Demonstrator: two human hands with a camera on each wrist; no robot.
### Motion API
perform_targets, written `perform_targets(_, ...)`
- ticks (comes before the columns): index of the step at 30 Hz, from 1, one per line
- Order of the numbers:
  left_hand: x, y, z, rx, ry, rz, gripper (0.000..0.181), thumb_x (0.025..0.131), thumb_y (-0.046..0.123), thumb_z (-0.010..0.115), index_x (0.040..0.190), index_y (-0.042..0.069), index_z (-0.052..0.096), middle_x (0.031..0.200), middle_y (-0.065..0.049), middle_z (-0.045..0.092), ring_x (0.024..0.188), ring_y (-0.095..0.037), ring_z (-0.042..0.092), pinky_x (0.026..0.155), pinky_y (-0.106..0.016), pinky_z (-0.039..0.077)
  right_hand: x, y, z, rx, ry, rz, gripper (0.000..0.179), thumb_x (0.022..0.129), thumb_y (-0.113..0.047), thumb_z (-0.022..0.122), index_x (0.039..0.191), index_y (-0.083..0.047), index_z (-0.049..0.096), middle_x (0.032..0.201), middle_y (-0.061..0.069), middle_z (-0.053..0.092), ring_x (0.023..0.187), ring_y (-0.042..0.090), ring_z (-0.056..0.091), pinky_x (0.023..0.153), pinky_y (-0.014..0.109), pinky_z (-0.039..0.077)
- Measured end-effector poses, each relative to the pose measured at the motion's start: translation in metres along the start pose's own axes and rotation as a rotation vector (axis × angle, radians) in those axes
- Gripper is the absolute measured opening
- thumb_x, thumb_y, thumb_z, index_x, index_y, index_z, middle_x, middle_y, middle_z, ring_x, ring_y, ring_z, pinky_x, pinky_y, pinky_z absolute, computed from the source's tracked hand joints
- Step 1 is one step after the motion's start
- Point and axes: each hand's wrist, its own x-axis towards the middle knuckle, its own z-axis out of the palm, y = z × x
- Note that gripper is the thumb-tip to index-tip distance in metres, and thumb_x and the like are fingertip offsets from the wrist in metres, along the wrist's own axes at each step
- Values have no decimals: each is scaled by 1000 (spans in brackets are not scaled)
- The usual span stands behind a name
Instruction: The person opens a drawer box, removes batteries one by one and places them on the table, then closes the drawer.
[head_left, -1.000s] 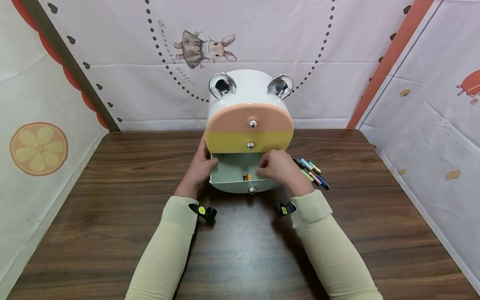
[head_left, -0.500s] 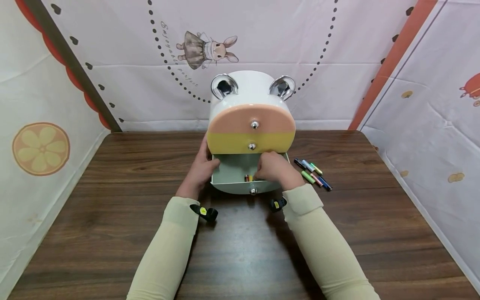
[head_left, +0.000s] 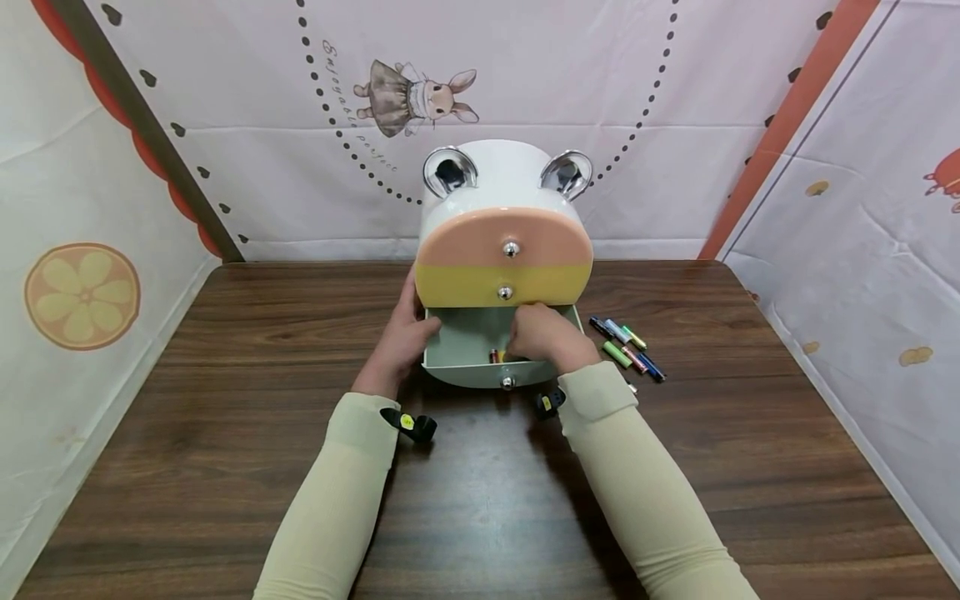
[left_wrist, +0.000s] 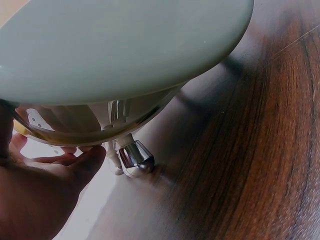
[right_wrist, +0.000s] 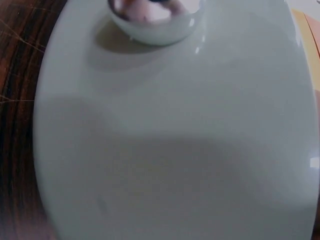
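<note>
A white cabinet [head_left: 504, 179] with silver ears stands on the table, its bottom pale green drawer [head_left: 465, 337] pulled out. My left hand [head_left: 393, 348] lies along the cabinet's left side, thumb at the drawer's edge; the left wrist view shows this hand [left_wrist: 40, 195] below the drawer front. My right hand [head_left: 551, 337] reaches into the drawer with curled fingers, fingertips down beside a red battery [head_left: 493, 356] and a yellow battery [head_left: 502, 355]. I cannot tell whether it pinches a battery. The right wrist view shows only the drawer front [right_wrist: 190, 125] and its silver knob [right_wrist: 155, 17].
Several loose batteries [head_left: 617, 355] lie on the brown table [head_left: 262, 358], right of the cabinet. One more silver-ended piece [head_left: 632, 387] peeks out beside my right sleeve. Above the open drawer, the yellow [head_left: 457, 286] and orange [head_left: 461, 243] drawers are closed. Printed cloth walls surround the table.
My right hand has moved left and lower into the drawer, until its fingertips partly cover the yellow battery. My left hand stays in place at the cabinet's side.
</note>
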Motion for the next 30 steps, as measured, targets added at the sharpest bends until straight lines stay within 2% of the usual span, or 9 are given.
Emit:
perform_targets(6, 10, -21, -4, 11, 22, 20, 104, 81, -16, 43, 148, 56, 8, 161, 8, 18, 141, -18, 22, 98, -44, 36, 6, 2, 3, -3, -22, -13, 55, 83, -24, 74, 43, -20, 36, 45, -7, 23, 45, 9, 15, 50, 27, 21)
perform_targets(9, 10, -21, -3, 8, 23, 21, 104, 81, -17, 43, 148, 55, 8, 161, 8, 18, 142, -17, 21, 98, -44, 36, 8, 3, 3, -19, -19, -25, 54, 82, -21, 73, 44, -20, 35, 46, -7, 22, 46, 10, 13, 51, 27, 21)
perform_targets(15, 11, -17, -4, -2, 10, 17, 103, 82, -17, 44, 152, 48, 4, 162, 6, 15, 141, -20, 22, 99, -44, 36, 9, -1, 2, -48, 14, -16, 50, 79, -12, 68, 48, -20, 30, 51, -6, 19, 51, 12, 11, 53, 28, 21)
perform_targets(20, 5, -5, -2, -6, 1, 33, 103, 81, -18, 44, 155, 39, 2, 163, 0, 14, 139, -22, 23, 100, -43, 34, 11, -8, 0, -153, 46, -24, 45, 79, -10, 62, 51, -20, 29, 53, -6, 18, 53, 12, 14, 55, 30, 23)
perform_targets(25, 1, 1, 0, -11, -5, 48, 102, 81, -19, 43, 156, 37, 3, 162, 1, 16, 136, -20, 25, 96, -39, 34, 13, -11, 1, -230, 54, 13, 46, 84, -14, 62, 51, -20, 31, 51, -6, 20, 50, 12, 21, 58, 30, 32)
perform_targets(30, 0, -1, 0, -12, -8, 64, 102, 80, -19, 43, 156, 38, 4, 162, 0, 16, 136, -22, 25, 95, -39, 34, 11, -9, 3, -232, 41, 15, 49, 85, -9, 61, 50, -19, 29, 50, -6, 18, 49, 11, 15, 56, 29, 28)
